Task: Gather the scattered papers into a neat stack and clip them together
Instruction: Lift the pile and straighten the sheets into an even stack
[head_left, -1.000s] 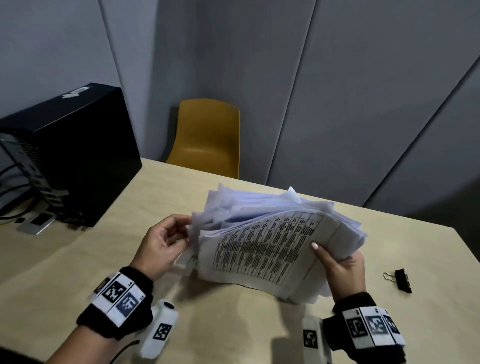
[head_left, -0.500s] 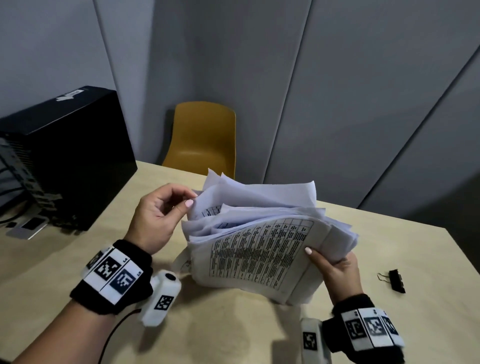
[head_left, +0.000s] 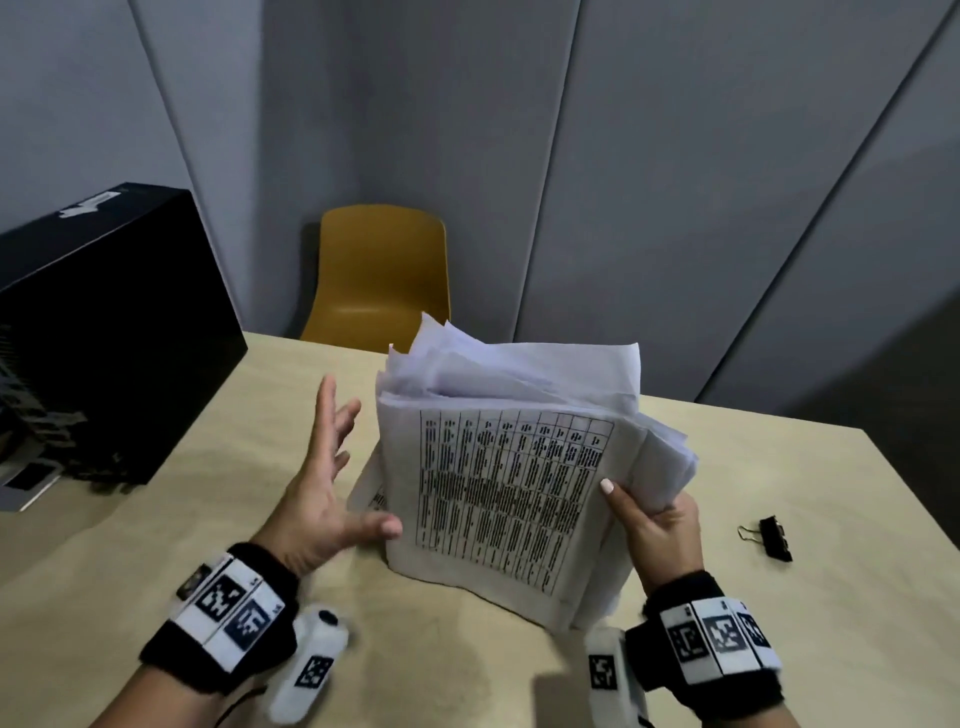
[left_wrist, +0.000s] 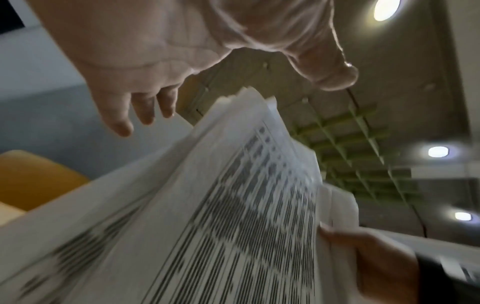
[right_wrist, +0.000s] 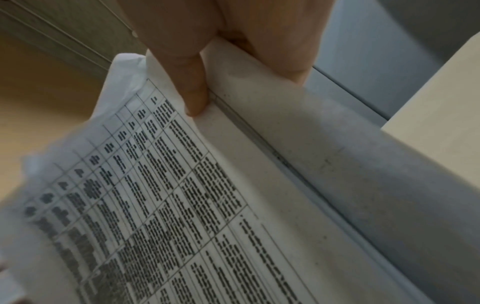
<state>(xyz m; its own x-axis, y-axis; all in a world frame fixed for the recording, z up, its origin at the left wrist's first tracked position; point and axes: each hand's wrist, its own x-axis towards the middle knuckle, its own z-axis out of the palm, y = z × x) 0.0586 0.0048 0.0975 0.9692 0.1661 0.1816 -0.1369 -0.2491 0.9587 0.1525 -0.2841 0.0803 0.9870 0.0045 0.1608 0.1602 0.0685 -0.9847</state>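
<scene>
The right hand (head_left: 657, 525) grips the bundle of papers (head_left: 519, 467) by its right edge, thumb pressed on the printed table of the front sheet and the other fingers curled behind. The bundle stands nearly upright, its lower edge on or just above the table (head_left: 182, 519); the head view does not settle which. Its top edges are ragged, with loose sheets fanning out behind the front page. The left hand (head_left: 327, 499) is spread flat, fingers straight, just beside the bundle's left edge; the blur leaves it unclear whether the thumb touches the paper. A black binder clip (head_left: 774, 538) lies on the table to the right, well apart from the papers. A black box (head_left: 104, 338) sits at the table's left end, and a yellow chair (head_left: 382, 275) stands behind the far edge.
</scene>
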